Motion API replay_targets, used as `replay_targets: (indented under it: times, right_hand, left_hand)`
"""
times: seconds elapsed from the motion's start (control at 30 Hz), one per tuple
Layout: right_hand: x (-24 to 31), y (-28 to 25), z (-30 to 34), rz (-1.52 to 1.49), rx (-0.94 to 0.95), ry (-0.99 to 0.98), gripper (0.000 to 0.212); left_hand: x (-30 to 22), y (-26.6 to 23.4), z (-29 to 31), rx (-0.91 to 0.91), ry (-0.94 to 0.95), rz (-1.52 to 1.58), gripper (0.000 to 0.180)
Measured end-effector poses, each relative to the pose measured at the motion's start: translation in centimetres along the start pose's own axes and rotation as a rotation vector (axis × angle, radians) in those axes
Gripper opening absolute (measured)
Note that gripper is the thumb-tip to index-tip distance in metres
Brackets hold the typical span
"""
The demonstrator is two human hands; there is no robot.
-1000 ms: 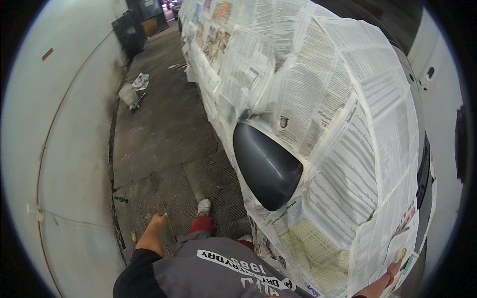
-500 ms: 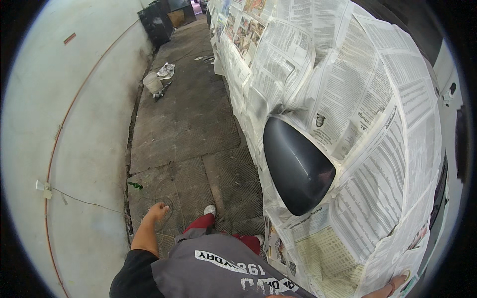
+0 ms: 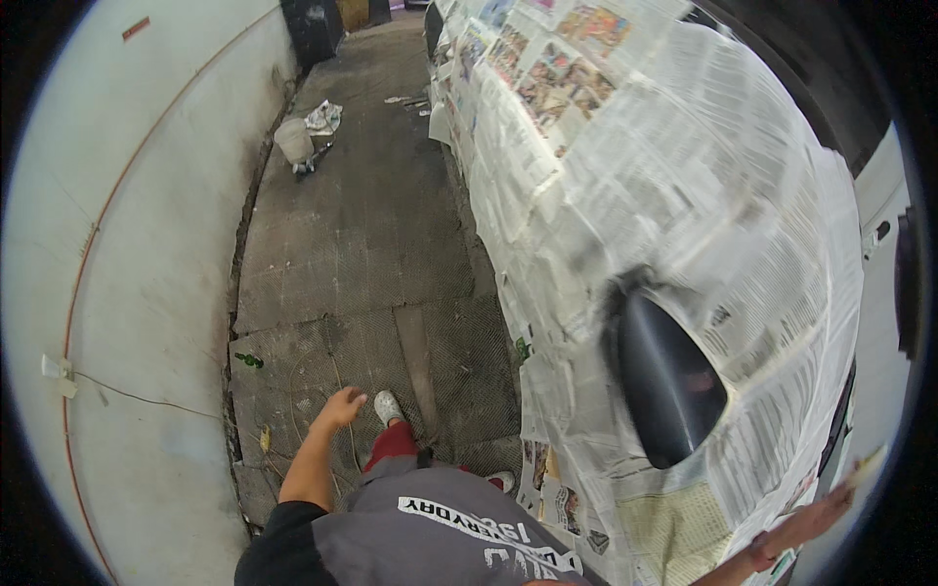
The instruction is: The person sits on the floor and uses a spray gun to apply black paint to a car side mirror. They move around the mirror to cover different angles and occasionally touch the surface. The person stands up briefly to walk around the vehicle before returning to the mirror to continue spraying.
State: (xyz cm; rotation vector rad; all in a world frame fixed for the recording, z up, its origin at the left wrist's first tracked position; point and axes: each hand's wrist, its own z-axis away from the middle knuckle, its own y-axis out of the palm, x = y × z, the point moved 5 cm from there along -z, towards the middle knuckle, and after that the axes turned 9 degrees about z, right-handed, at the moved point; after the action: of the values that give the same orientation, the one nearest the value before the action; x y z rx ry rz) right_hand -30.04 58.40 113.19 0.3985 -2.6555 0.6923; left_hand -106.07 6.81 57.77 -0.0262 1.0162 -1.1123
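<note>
At the lower right, my right hand (image 3: 829, 510) reaches out along the side of a paper-covered car, its fingers closed on a pale yellow roll of masking tape (image 3: 868, 467), blurred by motion. Sheets of newspaper (image 3: 625, 391) cover the car's side and top, with taped seams between them. A dark, glossy side mirror (image 3: 669, 386) sticks out uncovered through the paper. My left hand (image 3: 344, 404) hangs over the floor on the left, fingers loosely curled, with nothing seen in it.
A pale wall (image 3: 147, 244) with an orange pipe (image 3: 119, 186) runs along the left. A thin cord (image 3: 147, 396) leads from it to the floor. Farther off, a whitish bucket (image 3: 293, 143) stands by crumpled paper (image 3: 323, 118). A green item (image 3: 249, 360) lies near the wall.
My right hand has moved up and outward with the tape. My left hand has shifted slightly right. The view has moved forward, and the mirror now appears farther right and lower.
</note>
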Motion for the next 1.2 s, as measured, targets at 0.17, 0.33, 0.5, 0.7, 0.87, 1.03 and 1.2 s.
replay_targets:
  times: [0.17, 0.33, 0.5, 0.7, 0.87, 1.03, 1.2]
  right_hand:
    - [32.2, 8.3, 24.1, -0.378, 0.686, -0.424, 0.033]
    - [51.8, 16.1, 48.3, -0.703, 1.64, -0.241, 0.02]
    - [64.3, 19.0, 59.3, -0.884, 2.007, -0.108, 0.02]
    - [77.2, 25.1, 63.8, -0.815, 2.102, -0.324, 0.023]
    - [86.7, 34.5, 69.0, -0.884, 2.134, -0.399, 0.025]
    - [101.2, 44.8, 70.4, -0.863, 2.263, -0.633, 0.023]
    - [116.6, 51.7, 67.3, -1.014, 2.407, -0.586, 0.042]
  left_hand:
    - [-15.3, -5.4, -4.5, -0.039, 0.542, 0.287, 0.046]
    - [-25.4, -12.6, -3.6, 0.15, 0.612, 0.535, 0.044]
    - [-25.4, -19.6, -6.0, 0.239, 0.545, 0.655, 0.048]
    - [-23.6, -27.3, -14.1, 0.084, 0.35, 0.697, 0.047]
    - [-24.1, -33.3, -25.1, -0.04, 0.248, 0.834, 0.038]
    - [-24.5, -40.6, -39.4, -0.086, 0.177, 1.104, 0.018]
    - [-31.2, -50.1, -49.3, -0.07, 0.194, 1.035, 0.012]
